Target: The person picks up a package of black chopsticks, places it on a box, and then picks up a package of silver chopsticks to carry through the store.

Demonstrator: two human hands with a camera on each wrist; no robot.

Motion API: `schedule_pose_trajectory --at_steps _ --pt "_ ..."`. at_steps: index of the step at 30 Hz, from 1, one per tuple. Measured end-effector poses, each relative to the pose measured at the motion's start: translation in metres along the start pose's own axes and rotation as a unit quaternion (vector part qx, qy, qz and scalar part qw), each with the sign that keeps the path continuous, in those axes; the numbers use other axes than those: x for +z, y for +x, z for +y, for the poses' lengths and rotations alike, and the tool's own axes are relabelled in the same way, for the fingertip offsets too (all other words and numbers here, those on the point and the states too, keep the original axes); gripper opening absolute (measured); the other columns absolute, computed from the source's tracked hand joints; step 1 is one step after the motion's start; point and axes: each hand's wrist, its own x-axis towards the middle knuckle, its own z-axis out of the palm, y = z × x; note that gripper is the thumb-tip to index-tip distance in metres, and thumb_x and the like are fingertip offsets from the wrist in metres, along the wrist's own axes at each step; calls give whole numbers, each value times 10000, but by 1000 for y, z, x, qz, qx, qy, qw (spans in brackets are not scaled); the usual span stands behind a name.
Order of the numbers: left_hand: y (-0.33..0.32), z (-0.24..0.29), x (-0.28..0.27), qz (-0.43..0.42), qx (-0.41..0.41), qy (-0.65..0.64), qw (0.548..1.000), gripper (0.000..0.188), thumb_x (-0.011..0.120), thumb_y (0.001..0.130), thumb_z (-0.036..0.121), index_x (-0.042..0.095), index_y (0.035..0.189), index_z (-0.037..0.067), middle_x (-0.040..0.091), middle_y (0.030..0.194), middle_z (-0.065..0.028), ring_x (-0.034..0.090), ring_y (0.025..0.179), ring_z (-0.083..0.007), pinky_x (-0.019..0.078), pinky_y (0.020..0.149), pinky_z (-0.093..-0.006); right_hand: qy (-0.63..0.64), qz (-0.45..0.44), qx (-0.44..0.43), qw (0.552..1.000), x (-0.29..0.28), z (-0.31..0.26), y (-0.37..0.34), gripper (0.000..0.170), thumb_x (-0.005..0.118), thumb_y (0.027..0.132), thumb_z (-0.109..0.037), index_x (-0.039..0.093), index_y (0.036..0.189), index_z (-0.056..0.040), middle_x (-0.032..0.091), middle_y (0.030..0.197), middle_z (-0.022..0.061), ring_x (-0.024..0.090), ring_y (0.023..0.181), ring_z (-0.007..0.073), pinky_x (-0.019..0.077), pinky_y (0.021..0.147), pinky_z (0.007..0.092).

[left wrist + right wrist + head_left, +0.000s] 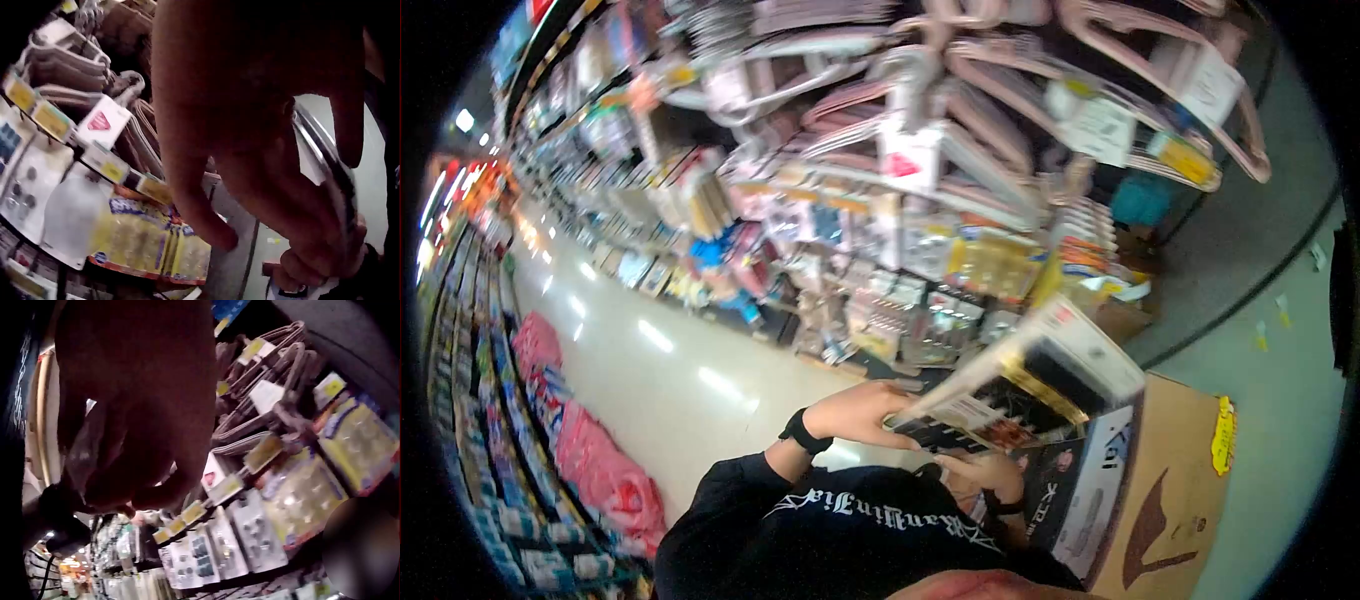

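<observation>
In the head view a flat retail package (1025,390), white along the top with black and a gold stripe below, tilts up in front of the chest. My left hand (862,413) pinches its lower left corner, thumb on the near side. Lower down, my right hand (982,470) holds the bottom edge. Seen from the left wrist, the package (325,147) is a thin, shiny strip between thumb and fingers, with the right hand's curled fingers (312,261) at its lower end. The right wrist view shows the right hand (137,406) dark, hiding most of what it holds.
Pink and white hangers (990,150) hang above carded hooks (990,265) on a curved shop rack. A cardboard box (1165,490) and a box marked "Kai" (1090,490) stand at the right. An aisle floor (650,310) runs left, past pink cloth (605,470) and another shelf row (475,400).
</observation>
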Motion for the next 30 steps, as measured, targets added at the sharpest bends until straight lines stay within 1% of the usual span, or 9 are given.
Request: schedule_pose_trajectory --at_steps 2,4,8,11,13,15,25,28,30 --pt "-60 -16 5 79 15 -19 997 403 714 785 310 634 1030 1 634 940 -211 598 878 -355 471 744 -395 -24 -134 16 991 24 -45 29 432 739 799 -291 623 1116 -22 622 1140 140 593 994 255 463 862 366" --pt "-128 -28 8 122 -9 -68 990 403 716 778 324 649 999 -7 632 942 -231 605 878 -368 481 765 -393 -25 -167 -119 978 73 -55 56 568 755 769 -263 540 1241 -31 490 1332 152 488 1182 290 393 977 378" --pt "-262 -22 11 225 -95 -113 963 424 731 770 308 643 1036 -10 622 1056 -219 602 951 -366 469 862 -382 38 -296 -153 942 179 -94 108 708 771 739 -261 458 1327 -22 465 1351 162 436 1249 293 310 1060 376" --pt "-349 -27 29 355 -135 -141 914 411 736 767 300 647 1028 -5 625 1069 -218 606 962 -351 468 866 -371 96 -392 -169 899 260 -122 143 753 775 732 -263 422 1352 -22 461 1351 166 433 1252 284 307 1061 380" --pt "-390 -24 45 373 -179 -193 889 419 744 761 280 638 1040 -15 638 1054 -206 619 954 -303 472 856 -348 52 -478 -141 865 289 -146 158 779 784 712 -270 413 1343 -5 472 1337 173 447 1237 278 325 1047 378" --pt "-432 -14 52 403 -232 -258 847 428 749 757 269 631 1047 -23 646 1038 -198 624 942 -280 475 848 -340 35 -523 -193 830 329 -171 180 768 788 705 -281 431 1322 5 487 1324 174 465 1221 279 340 1037 377" --pt "-531 -3 101 629 -296 -241 677 509 784 713 250 605 1104 -23 594 1120 -201 574 1036 -319 443 913 -365 16 -733 -224 642 482 -219 235 642 745 766 -324 500 1265 -4 546 1258 168 512 1168 278 365 1009 371" --pt "-543 -17 98 647 -312 -237 655 510 781 718 252 602 1105 -28 596 1113 -195 579 1026 -311 447 909 -359 31 -752 -239 614 506 -235 257 499 731 796 -242 557 1200 -5 583 1195 142 538 1097 243 389 981 348" --pt "-555 -27 84 648 -321 -215 656 509 779 721 254 601 1106 -29 595 1112 -197 577 1031 -307 446 912 -357 8 -772 -234 590 525 -233 282 597 735 784 -295 509 1250 4 550 1248 161 519 1148 265 373 1002 360"
